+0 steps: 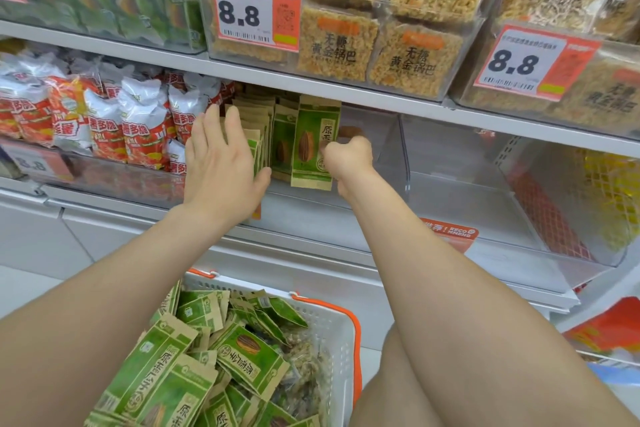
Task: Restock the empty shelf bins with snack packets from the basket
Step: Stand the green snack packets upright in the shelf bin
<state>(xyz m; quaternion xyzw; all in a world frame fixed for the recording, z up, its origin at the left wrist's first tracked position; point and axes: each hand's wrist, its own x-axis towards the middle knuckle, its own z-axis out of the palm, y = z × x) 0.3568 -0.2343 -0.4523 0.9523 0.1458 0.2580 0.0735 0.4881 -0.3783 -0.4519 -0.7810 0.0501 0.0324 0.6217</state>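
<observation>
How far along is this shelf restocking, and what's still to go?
Partly done. A row of green packets already stands upright in the shelf bin, with the flat left hand resting against it. The right hand grips one more packet at the row's right end. Still left: the basket holds many loose packets, this bin has bare space, and the neighbouring bin is empty.

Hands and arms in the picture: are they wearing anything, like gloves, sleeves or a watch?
No. The left hand and the right hand wear no gloves, and no rings show on them. The left forearm and the right forearm are uncovered too: no sleeve, watch or bracelet is in view.
</observation>
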